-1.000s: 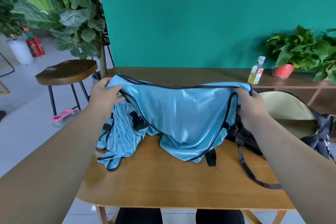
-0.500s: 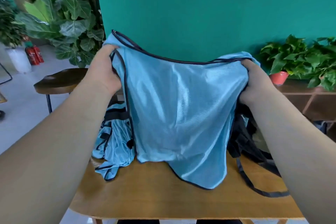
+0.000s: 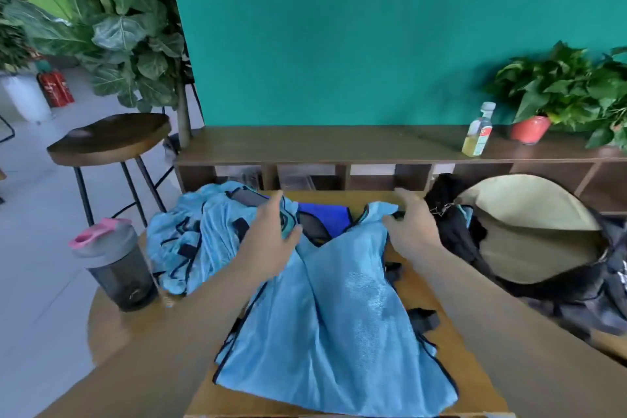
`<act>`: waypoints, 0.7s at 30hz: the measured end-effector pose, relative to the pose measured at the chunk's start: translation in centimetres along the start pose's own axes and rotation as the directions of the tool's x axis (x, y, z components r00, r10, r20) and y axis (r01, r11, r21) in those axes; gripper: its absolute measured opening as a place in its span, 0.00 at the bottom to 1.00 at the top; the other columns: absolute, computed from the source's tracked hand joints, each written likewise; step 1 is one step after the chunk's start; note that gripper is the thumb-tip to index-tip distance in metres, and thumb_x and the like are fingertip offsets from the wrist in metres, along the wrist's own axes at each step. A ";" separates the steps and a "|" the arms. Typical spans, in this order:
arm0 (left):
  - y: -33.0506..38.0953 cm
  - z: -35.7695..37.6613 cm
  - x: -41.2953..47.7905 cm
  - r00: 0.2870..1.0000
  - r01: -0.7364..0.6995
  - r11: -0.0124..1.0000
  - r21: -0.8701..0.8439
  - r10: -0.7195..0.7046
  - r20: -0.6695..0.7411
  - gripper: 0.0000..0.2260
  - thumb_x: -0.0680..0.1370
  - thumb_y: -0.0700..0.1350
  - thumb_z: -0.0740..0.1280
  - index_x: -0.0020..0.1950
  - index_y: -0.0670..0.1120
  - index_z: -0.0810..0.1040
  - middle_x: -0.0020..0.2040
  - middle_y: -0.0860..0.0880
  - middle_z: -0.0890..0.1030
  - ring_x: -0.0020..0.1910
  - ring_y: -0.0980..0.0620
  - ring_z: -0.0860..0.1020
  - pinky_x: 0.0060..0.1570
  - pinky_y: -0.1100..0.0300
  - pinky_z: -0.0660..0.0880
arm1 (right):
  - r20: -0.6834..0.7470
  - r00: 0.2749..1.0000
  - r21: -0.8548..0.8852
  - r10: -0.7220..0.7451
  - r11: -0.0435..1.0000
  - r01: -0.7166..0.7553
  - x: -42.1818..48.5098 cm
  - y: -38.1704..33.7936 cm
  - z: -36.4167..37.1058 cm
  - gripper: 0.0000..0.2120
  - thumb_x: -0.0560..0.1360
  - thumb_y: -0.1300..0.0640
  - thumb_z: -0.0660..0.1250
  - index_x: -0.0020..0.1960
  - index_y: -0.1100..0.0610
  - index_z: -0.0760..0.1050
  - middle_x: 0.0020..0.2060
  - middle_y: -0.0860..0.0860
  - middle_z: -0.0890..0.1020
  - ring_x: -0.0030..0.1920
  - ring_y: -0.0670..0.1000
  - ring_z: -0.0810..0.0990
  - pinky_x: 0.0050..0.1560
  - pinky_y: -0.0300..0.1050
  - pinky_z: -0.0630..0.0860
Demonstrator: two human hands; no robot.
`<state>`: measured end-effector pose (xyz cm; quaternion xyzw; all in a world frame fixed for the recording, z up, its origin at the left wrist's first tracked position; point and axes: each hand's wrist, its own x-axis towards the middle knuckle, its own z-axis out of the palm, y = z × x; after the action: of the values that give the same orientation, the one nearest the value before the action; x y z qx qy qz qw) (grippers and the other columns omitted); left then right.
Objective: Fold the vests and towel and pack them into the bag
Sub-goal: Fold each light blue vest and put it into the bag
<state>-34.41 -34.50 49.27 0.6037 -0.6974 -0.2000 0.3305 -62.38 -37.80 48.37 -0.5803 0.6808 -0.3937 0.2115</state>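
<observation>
- A light blue mesh vest with dark trim (image 3: 339,332) lies spread flat on the near middle of the round-edged wooden table (image 3: 135,332), with its hem toward the near edge and its two shoulder straps pointing far.
- The left hand (image 3: 271,237) is on the vest's left shoulder strap. Its fingers are only partly closed, and the strap is pinched between the thumb and the loosely bent fingers.
- The right hand (image 3: 410,227) is on the right shoulder strap. Its thumb and bent fingers nip the tip of the strap, and the other fingers reach over it toward the far edge.
- A folded dark blue towel (image 3: 325,217) lies on the table just beyond the vest's neckline, between the two hands.
- A rumpled heap of more light blue vests with dark trim (image 3: 190,241) sits left of the flat vest and touches it.
- A black bag with a beige lining (image 3: 529,248) stands unzipped at the right of the table, its mouth gaping, near the right hand.
- A dark grey shaker bottle with a pink lid (image 3: 115,265) stands upright at the left edge, just beside the heap.
- Beyond the table, a low dark wooden shelf (image 3: 339,142) runs along a green wall. It carries a small clear bottle of yellow liquid (image 3: 478,132) and a leafy plant in a red pot (image 3: 531,129).
- A wooden stool on black legs (image 3: 108,139) stands far left, below a large-leafed plant (image 3: 112,27).
</observation>
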 end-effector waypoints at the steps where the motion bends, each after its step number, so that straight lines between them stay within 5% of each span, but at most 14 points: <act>1: -1.6 1.6 -1.8 0.988 -0.153 0.988 0.015 0.153 0.015 0.25 0.83 0.51 0.68 0.79 0.51 0.67 0.71 0.53 0.74 0.69 0.51 0.74 0.69 0.53 0.72 | 0.039 0.992 -0.073 -0.117 0.990 0.119 -2.5 1.1 1.1 0.24 0.79 0.54 0.71 0.74 0.47 0.73 0.65 0.49 0.75 0.61 0.52 0.78 0.60 0.40 0.72; 3: -3.7 4.0 -6.0 0.918 -0.380 0.922 0.077 0.366 0.153 0.11 0.83 0.53 0.66 0.64 0.55 0.80 0.59 0.58 0.80 0.59 0.56 0.79 0.61 0.49 0.76 | 0.184 0.934 -0.124 -0.306 0.936 0.330 -7.5 3.1 2.9 0.16 0.79 0.46 0.71 0.65 0.44 0.78 0.62 0.43 0.75 0.64 0.46 0.75 0.60 0.31 0.70; 5: -5.3 5.3 -9.7 0.850 -0.484 0.860 0.160 0.419 0.320 0.13 0.84 0.62 0.62 0.59 0.57 0.81 0.56 0.60 0.80 0.56 0.57 0.79 0.59 0.52 0.76 | 0.406 0.825 -0.142 -0.392 0.865 0.481 -11.9 4.5 3.7 0.20 0.78 0.33 0.68 0.64 0.42 0.78 0.58 0.38 0.74 0.61 0.41 0.73 0.61 0.34 0.70; 9: -8.8 5.8 -13.3 0.828 -0.468 0.828 0.308 0.289 0.481 0.34 0.79 0.76 0.53 0.79 0.59 0.67 0.78 0.62 0.64 0.78 0.59 0.62 0.76 0.57 0.61 | 0.696 0.621 -0.247 -0.359 0.692 0.678 -15.5 7.6 4.4 0.41 0.72 0.18 0.58 0.78 0.39 0.66 0.68 0.40 0.66 0.69 0.43 0.64 0.71 0.42 0.62; 13: -10.0 5.3 -13.2 0.858 -0.430 0.823 0.370 0.245 0.452 0.39 0.78 0.77 0.53 0.84 0.58 0.57 0.84 0.61 0.52 0.83 0.58 0.50 0.82 0.53 0.49 | 0.565 0.752 -0.348 -0.339 0.728 0.590 -13.6 9.5 4.6 0.28 0.81 0.34 0.64 0.78 0.43 0.70 0.75 0.43 0.68 0.75 0.49 0.67 0.76 0.48 0.65; 16: -9.8 5.5 -13.5 0.886 -0.425 0.799 0.425 0.271 0.377 0.34 0.79 0.74 0.56 0.81 0.58 0.64 0.78 0.59 0.65 0.78 0.55 0.63 0.79 0.54 0.59 | 0.306 0.836 -0.476 -0.455 0.688 0.548 -12.8 10.1 4.9 0.19 0.76 0.50 0.76 0.66 0.49 0.81 0.65 0.51 0.79 0.65 0.58 0.79 0.64 0.57 0.77; 21: -11.5 6.7 -13.7 0.916 -0.399 0.787 0.470 0.369 0.159 0.11 0.84 0.55 0.64 0.62 0.53 0.81 0.58 0.56 0.78 0.57 0.50 0.78 0.60 0.52 0.77 | 0.366 0.800 -0.421 -0.474 0.682 0.597 -16.3 11.0 5.1 0.27 0.77 0.30 0.66 0.71 0.42 0.75 0.62 0.42 0.75 0.64 0.47 0.72 0.64 0.47 0.73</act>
<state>-30.24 -24.18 33.80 0.5073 -0.8422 0.0384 0.1784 -61.52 -23.53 33.96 -0.8304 0.5302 -0.1715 -0.0014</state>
